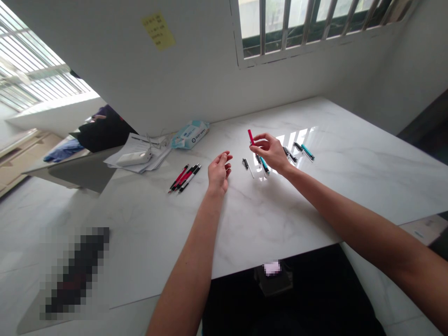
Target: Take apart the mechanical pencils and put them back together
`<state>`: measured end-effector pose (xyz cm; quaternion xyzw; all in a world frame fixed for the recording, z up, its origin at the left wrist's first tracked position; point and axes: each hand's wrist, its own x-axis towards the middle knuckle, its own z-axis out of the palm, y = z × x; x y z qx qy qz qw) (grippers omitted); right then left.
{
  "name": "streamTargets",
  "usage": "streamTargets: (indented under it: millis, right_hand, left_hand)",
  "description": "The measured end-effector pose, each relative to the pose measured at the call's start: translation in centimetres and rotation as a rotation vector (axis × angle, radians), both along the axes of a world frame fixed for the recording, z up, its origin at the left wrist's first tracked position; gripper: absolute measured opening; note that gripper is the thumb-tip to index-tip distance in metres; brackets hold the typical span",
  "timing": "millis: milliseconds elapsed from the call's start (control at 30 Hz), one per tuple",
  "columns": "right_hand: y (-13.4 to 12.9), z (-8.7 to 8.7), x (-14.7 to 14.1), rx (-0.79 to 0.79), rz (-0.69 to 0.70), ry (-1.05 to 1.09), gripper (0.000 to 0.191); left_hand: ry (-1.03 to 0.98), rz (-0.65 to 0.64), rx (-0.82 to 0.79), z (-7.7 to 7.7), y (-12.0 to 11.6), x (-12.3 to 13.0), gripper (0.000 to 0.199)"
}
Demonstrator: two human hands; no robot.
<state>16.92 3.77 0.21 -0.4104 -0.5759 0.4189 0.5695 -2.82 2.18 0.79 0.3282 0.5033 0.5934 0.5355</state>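
My right hand (269,150) is raised over the table, pinching a short red pen barrel (250,136) upright between thumb and fingertips. My left hand (220,171) rests on the table, its fingers loosely curled and apart, with nothing visible in them. Between the hands lies a black pen part with a thin white refill (248,168). Teal and black pen parts (263,165) lie under my right hand, partly hidden by it. Beyond the wrist are black pen parts (290,155) and a teal pen barrel (308,151). Several red, black and white pens (185,178) lie together left of my left hand.
On the white marble-patterned table (280,219), a pack of wipes (191,135) stands near the wall. Papers (131,169) with a white device (135,158) lie left of it. A blurred dark object (77,273) is at lower left. A yellow note (158,31) hangs on the wall.
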Motion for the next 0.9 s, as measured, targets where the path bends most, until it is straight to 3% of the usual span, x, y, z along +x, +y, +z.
streamTargets:
  millis: [633, 900]
  right_hand:
    - [0.09, -0.07, -0.02, 0.013, -0.005, 0.002, 0.040]
    - [0.23, -0.14, 0.10, 0.006, -0.014, -0.018, 0.042]
  left_hand:
    - [-0.098, -0.054, 0.026, 0.52, -0.19, 0.00, 0.013]
    - [-0.077, -0.003, 0.012, 0.50, -0.22, -0.02, 0.012]
